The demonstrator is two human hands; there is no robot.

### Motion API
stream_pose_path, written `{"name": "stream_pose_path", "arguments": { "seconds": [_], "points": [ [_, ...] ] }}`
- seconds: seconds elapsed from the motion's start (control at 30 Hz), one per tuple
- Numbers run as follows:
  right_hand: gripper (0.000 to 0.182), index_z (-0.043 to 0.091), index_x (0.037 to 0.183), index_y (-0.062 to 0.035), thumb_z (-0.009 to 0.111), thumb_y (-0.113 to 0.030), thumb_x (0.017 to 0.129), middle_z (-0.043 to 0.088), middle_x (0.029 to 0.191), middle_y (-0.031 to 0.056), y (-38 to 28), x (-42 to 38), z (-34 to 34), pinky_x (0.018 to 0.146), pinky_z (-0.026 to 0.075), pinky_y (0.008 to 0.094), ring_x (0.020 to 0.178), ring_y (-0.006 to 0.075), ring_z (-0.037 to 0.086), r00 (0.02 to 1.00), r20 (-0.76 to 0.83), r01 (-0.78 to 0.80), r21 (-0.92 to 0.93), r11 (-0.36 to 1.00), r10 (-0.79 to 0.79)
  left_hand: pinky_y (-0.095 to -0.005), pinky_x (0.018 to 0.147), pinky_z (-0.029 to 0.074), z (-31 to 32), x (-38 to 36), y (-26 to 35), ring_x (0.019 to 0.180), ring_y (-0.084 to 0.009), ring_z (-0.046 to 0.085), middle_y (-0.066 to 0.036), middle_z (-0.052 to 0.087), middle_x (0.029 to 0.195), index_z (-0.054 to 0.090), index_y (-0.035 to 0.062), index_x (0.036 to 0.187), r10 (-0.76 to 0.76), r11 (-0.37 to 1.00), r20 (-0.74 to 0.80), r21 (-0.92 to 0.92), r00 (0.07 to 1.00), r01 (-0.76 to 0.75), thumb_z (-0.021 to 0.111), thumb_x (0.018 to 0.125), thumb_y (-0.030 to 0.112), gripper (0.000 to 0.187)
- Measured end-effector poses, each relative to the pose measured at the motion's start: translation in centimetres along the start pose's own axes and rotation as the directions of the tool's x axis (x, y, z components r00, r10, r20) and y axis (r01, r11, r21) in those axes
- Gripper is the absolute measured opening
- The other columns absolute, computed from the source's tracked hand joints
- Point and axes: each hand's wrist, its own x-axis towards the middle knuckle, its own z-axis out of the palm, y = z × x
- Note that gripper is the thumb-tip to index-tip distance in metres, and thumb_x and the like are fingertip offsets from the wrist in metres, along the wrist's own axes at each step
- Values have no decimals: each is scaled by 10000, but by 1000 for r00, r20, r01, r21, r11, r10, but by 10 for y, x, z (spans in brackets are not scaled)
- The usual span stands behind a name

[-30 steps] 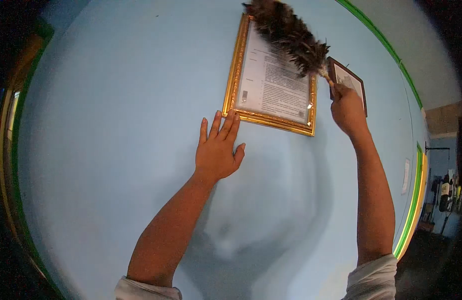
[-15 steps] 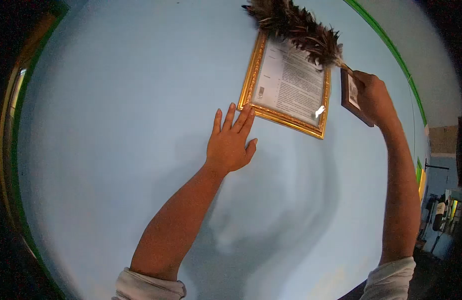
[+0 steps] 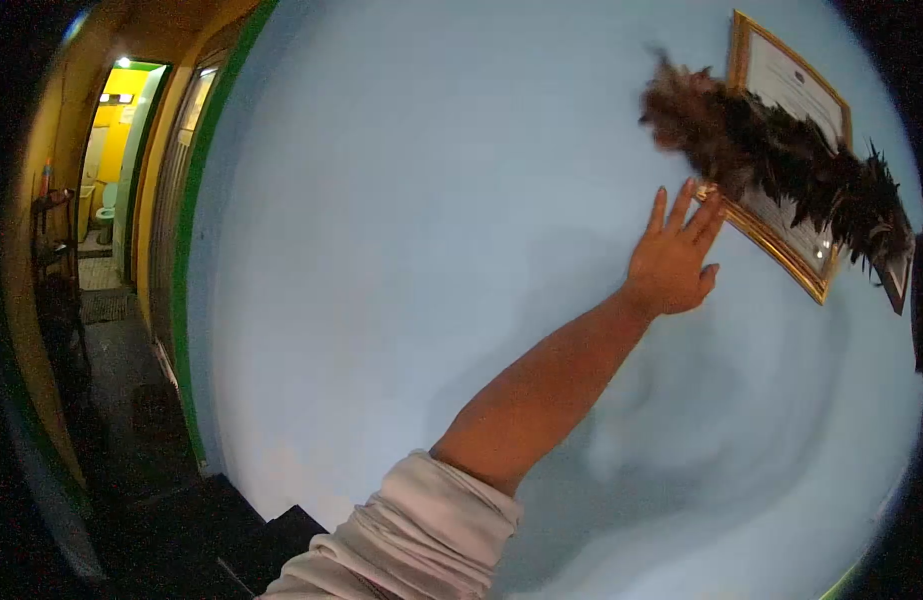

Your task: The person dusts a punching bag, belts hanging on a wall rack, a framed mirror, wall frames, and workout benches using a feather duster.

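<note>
My left hand (image 3: 672, 262) lies with fingers spread at the lower left corner of a gilt picture frame (image 3: 772, 240), its fingertips at the frame's edge. The frame hangs tilted on the wall and holds a printed page under glass. Across it stretches a dark feather duster (image 3: 797, 165), hiding the middle of the page; its left tip is blurred. The duster's handle end runs toward the right edge of the view, where my right hand is out of sight. Part of a smaller dark-framed picture (image 3: 895, 285) shows beneath that end.
The pale blue wall (image 3: 412, 220) fills most of the view, with green trim (image 3: 187, 270) at its left edge. Farther left, a dim passage leads to a lit yellow room with a toilet (image 3: 106, 208). A dark shelf stand (image 3: 57, 235) stands along the passage.
My view has turned left, so the frames sit farther right and the passage has appeared. The duster has swept lower across the gilt frame. My right hand has left the view.
</note>
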Motion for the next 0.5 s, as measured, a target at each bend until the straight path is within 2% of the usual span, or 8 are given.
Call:
{"name": "stream_pose_path", "arguments": {
  "seconds": [0.03,0.1,0.13,0.2,0.27,0.3,0.37,0.5],
  "points": [
    [292,607,1083,30,431,-134,916,622,1008,230,12,-2,5,748,504,404,862,349,620,998,-5,-57,526,848,70,-564,1070,82,-1,2,1,1348,-395,100,-127,159,1475,235,14,1387,-11,1000,28,2,1000,11,482,823,368,710],
    [288,606,1081,33,437,-130,914,626,1000,228,20,-15,3,719,513,395,847,342,627,985,29,-105,886,452,173,-579,1062,86,-3,4,2,1346,-409,92,-134,160,1474,210,20,1395,-11,999,54,54,998,8,475,828,373,719],
    [285,604,1081,38,451,-133,911,637,933,214,-13,-15,-7,656,503,377,770,306,622,971,94,-233,589,774,220,-582,1059,91,-3,3,2,1343,-414,98,-136,162,1473,216,27,1395,-9,998,61,63,998,5,477,828,370,712],
    [284,603,1081,43,466,-135,908,649,867,200,-19,-24,-11,593,494,358,694,271,617,938,149,-334,165,928,312,-584,1057,96,-3,5,6,1340,-419,104,-138,164,1472,222,34,1395,13,998,65,57,998,-17,480,829,367,706],
    [286,607,1077,46,487,-148,903,607,704,137,-4,-34,-7,497,409,326,546,177,491,974,181,-175,232,957,134,-589,1053,104,-8,6,6,1333,-442,98,-139,187,1464,239,42,1392,-90,996,253,35,963,84,492,830,361,694],
    [286,607,1077,46,487,-148,903,607,704,137,4,-34,1,497,409,326,546,177,491,973,184,-185,237,954,143,-589,1053,104,-7,4,5,1333,-442,98,-139,187,1464,239,42,1392,-80,997,259,33,963,74,492,830,361,694],
    [289,612,1073,40,506,-164,898,572,662,106,14,-34,15,472,362,312,522,139,412,997,-71,4,91,996,3,-593,1049,111,-3,3,4,1319,-470,101,-146,222,1448,257,39,1384,-1,996,44,86,999,-3,503,830,359,685],
    [286,581,1089,30,515,-175,900,557,700,84,14,-39,40,487,360,280,549,115,412,971,-238,12,22,1000,-7,-589,1049,114,-14,0,-1,1313,-484,96,-139,244,1441,257,51,1387,-35,987,177,161,984,6,495,838,368,677]
  ]
}}
